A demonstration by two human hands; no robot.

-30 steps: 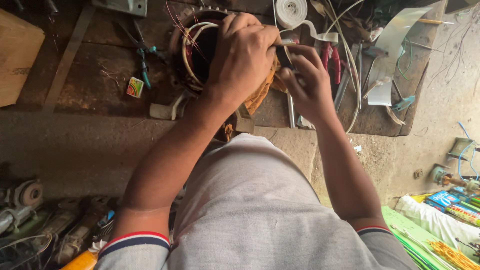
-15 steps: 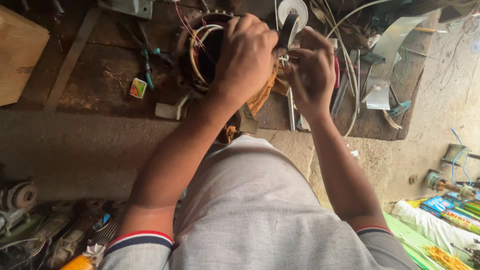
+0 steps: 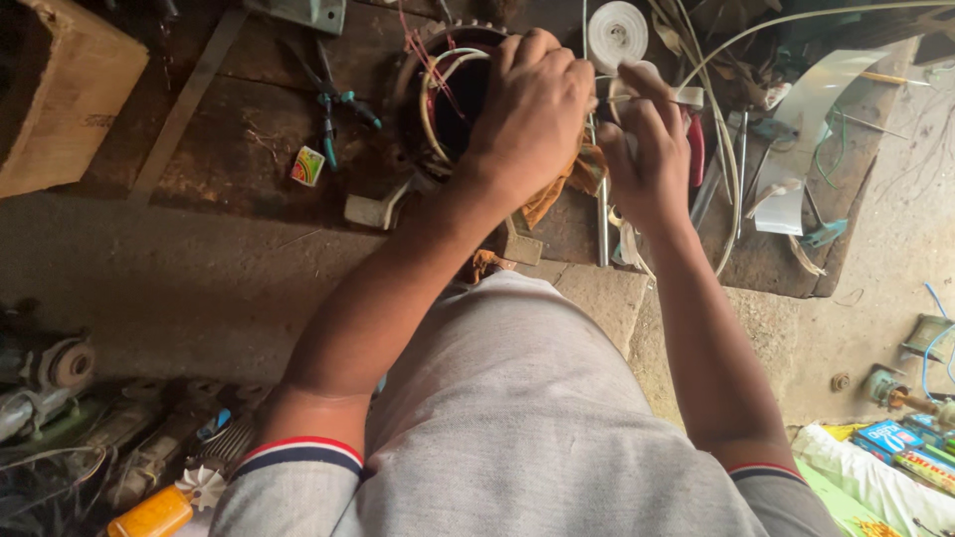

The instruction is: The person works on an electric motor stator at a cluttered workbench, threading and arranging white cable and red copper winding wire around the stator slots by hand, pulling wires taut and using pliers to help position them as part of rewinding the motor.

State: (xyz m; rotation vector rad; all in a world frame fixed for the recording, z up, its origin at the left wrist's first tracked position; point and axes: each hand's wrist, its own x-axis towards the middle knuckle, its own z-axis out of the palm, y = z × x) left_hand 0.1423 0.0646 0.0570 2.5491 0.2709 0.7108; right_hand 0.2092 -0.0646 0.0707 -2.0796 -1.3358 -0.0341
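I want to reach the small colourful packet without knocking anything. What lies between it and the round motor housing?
In the head view, only bare dark workbench separates the packet from the motor housing; blue-handled pliers lie just above.

left hand (image 3: 532,109) covers the right rim of the dark round motor stator (image 3: 448,89), whose top is cut off by the upper frame edge. tan wooden block (image 3: 60,89), upper left, is cropped. right hand (image 3: 647,149) pinches something too small to tell.
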